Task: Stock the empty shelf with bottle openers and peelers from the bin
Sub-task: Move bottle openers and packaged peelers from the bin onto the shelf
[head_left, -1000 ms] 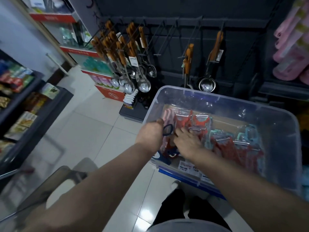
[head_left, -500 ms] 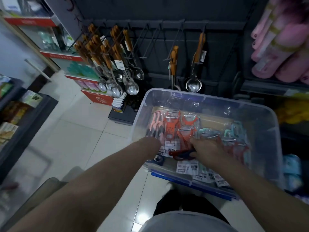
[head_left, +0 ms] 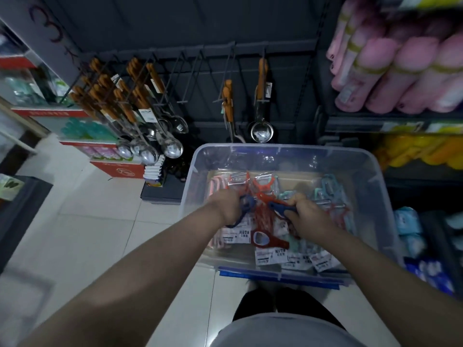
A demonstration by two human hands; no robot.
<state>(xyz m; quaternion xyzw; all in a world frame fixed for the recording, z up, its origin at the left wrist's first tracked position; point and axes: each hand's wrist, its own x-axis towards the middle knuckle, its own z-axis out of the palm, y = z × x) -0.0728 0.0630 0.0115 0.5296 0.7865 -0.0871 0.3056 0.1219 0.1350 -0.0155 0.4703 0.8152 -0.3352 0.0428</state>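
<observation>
Dark wall panelling (head_left: 288,71) is backing this shop aisle, bare black wire hooks (head_left: 198,78) are jutting from it beside steel ladles with orange wooden handles (head_left: 172,149), and white tiles are running underfoot. Someone is standing over a clear plastic bin (head_left: 288,147) with a blue lid tucked beneath it, both arms reaching in.

Their left hand (head_left: 225,206) is curling round a dark blue plastic bottle opener (head_left: 246,205) near the bin's left wall. Their right hand (head_left: 308,217) is clamping a second dark blue bottle opener (head_left: 279,209) nearer the middle. Below them a red plastic bottle opener (head_left: 265,239) is lying loose near the front edge, bagged orange peelers (head_left: 261,182) are piling against the back edge, and bagged teal peelers (head_left: 328,184) are crowding the back right corner.

From where I'm standing, tangling is looking like the main worry. The stock is overlapping, so an opener coming up could be catching a neighbouring bag or card and dragging it over the rim onto the tiles. With both hands full, threading anything onto a thin hook is also looking fiddly, and a dropped opener seems likely.

White barcode cards (head_left: 270,255) are lying along the front edge. Their print is showing as dark blocks, too blurred for me to read, and I'm making out no brand.
</observation>
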